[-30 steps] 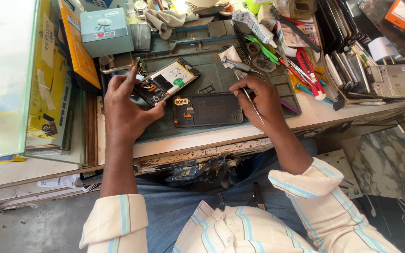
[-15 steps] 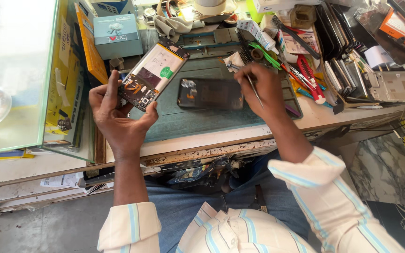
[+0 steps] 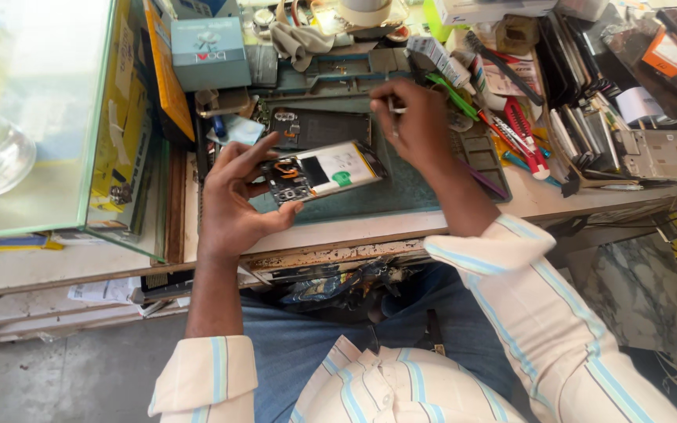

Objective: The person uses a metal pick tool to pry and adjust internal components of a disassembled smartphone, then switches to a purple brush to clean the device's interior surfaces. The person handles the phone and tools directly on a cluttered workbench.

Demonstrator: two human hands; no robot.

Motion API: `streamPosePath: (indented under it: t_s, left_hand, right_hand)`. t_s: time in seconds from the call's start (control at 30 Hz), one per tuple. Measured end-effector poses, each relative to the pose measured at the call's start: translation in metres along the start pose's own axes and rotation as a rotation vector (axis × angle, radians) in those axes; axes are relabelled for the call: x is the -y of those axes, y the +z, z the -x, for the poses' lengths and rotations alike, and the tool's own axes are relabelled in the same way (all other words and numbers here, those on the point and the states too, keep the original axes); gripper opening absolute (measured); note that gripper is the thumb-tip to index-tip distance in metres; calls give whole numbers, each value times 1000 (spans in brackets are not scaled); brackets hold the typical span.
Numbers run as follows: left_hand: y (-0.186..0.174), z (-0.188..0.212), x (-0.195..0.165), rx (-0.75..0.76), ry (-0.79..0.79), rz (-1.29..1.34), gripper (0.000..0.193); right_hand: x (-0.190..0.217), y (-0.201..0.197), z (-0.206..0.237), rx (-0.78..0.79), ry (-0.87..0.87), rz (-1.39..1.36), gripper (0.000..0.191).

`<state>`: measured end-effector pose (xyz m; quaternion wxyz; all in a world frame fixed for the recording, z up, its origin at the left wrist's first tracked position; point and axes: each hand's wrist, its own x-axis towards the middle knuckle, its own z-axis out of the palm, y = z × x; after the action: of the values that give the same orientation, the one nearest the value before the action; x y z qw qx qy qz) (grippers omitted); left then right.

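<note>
Here L hand (image 3: 233, 196) grips flat opened phone (image 3: 319, 171), R hand (image 3: 415, 121) pinches thin tool (image 3: 396, 110)

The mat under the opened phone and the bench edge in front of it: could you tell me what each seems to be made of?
The mat looks like matte grey-green rubber or silicone, with moulded compartments along its side. The bench edge looks like worn wood or laminate, chipped and stained; which one is unclear.

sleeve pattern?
Cream with light blue stripes, on the right sleeve; head view.
</note>
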<state>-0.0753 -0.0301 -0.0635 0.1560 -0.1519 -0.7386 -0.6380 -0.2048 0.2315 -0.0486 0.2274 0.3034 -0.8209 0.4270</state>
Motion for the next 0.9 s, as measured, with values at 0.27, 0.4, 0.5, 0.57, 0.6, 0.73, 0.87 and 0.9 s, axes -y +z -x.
streamPosePath:
  t_s: [0.27,0.4,0.5,0.57,0.6,0.73,0.87,0.9]
  left_hand:
    - [-6,-10,12,161,-270,195,83]
    - [-5,-11,13,191,-261,-7,81]
    - [-2,-12,9,206,-397,-121,83]
    - [1,-12,7,262,-428,-211,82]
    - [2,-12,6,260,-404,-190,84]
    - [3,-10,2,265,-307,-168,89]
    - [5,-9,-5,300,-205,-239,92]
    - [6,-9,-8,318,-176,-302,90]
  right_hand:
    - [35,-35,81,263,-131,-287,48]
    - [36,-27,94,231,-202,-122,35]
    - [32,-25,94,153,-161,-67,27]
    - [30,-27,95,126,-141,-62,27]
    - [29,-28,96,120,-145,-67,28]
    - [29,-30,98,100,-158,-83,28]
    - [32,-28,98,93,-146,-84,29]
    - [33,-28,98,89,-144,-83,29]
